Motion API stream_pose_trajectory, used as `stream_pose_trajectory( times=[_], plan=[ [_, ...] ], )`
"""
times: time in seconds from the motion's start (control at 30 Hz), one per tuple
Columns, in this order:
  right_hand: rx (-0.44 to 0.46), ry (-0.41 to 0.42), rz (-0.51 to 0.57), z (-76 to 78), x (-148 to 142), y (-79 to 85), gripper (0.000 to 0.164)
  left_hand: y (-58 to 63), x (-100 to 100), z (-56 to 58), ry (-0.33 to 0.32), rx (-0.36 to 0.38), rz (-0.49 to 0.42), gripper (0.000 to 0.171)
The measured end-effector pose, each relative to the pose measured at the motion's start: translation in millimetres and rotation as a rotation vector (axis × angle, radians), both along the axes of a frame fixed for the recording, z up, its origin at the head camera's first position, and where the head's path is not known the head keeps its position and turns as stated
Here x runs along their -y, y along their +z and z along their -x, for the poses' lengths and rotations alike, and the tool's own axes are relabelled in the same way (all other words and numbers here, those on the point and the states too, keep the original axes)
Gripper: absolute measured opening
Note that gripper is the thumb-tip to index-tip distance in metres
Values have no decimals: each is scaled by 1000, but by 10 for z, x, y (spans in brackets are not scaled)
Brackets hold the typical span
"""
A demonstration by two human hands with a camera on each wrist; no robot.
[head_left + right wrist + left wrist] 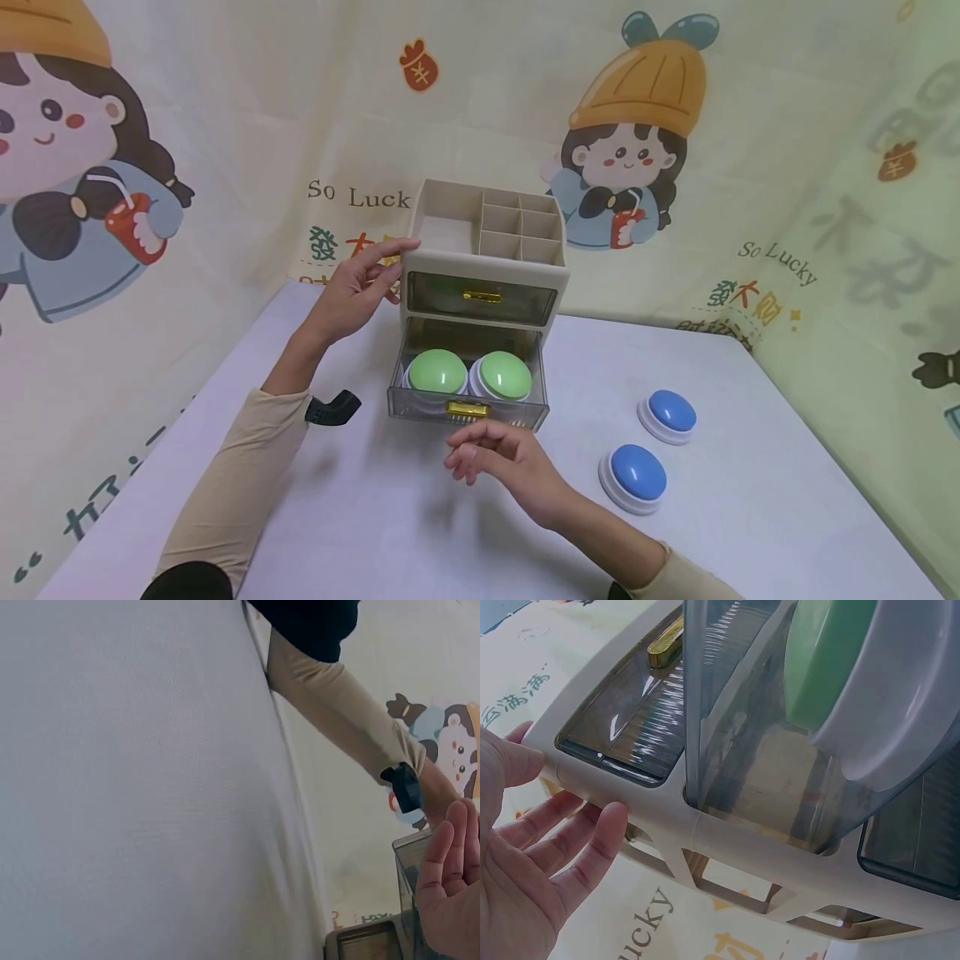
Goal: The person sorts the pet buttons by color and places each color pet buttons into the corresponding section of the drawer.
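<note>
A cream desktop organizer [486, 265] stands on the table with its middle clear drawer [468, 406] pulled out. Two round push buttons with green domes, a left one [437, 372] and a right one [505, 376], sit side by side in that drawer. My left hand [352, 287] touches the organizer's upper left side with fingers fairly straight. In the left wrist view, the thumb of my left hand [536, 847] is at the casing's front corner and the other fingers lie along its side. Just in front of the drawer's gold handle [467, 409], my right hand [517, 467] hovers, fingers loosely bent, holding nothing.
Two blue-domed push buttons, a farther one [671, 411] and a nearer one [637, 472], lie on the white table [757, 467] to the right. Above the pulled-out drawer is a closed dark drawer [480, 298]; the organizer's top has several compartments [521, 225]. A printed cloth [480, 100] hangs behind.
</note>
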State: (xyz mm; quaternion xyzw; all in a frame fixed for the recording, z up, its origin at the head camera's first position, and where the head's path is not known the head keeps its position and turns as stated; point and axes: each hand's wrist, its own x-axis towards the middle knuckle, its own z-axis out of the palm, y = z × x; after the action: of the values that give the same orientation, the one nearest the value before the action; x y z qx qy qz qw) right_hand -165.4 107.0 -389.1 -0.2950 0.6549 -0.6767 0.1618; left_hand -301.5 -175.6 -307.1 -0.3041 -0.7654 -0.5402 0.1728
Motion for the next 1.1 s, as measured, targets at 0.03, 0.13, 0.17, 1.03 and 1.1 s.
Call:
stream_pose_trajectory(
  times=[0.03, 0.13, 0.17, 1.03, 1.1],
  plan=[
    [40, -3, 9, 2, 5, -5, 27, -1, -1, -1, 2, 2, 0, 41],
    [165, -8, 30, 13, 20, -14, 24, 3, -3, -2, 4, 5, -2, 41],
    [201, -6, 40, 17, 26, -14, 23, 4, -2, -1, 3, 5, -4, 41],
    [300, -64, 56, 107, 60, 42, 50, 19, 3, -16, -5, -2, -12, 41],
    [293, -76, 57, 125, 59, 78, 51, 21, 1, -16, -8, -1, -13, 41]
  ],
)
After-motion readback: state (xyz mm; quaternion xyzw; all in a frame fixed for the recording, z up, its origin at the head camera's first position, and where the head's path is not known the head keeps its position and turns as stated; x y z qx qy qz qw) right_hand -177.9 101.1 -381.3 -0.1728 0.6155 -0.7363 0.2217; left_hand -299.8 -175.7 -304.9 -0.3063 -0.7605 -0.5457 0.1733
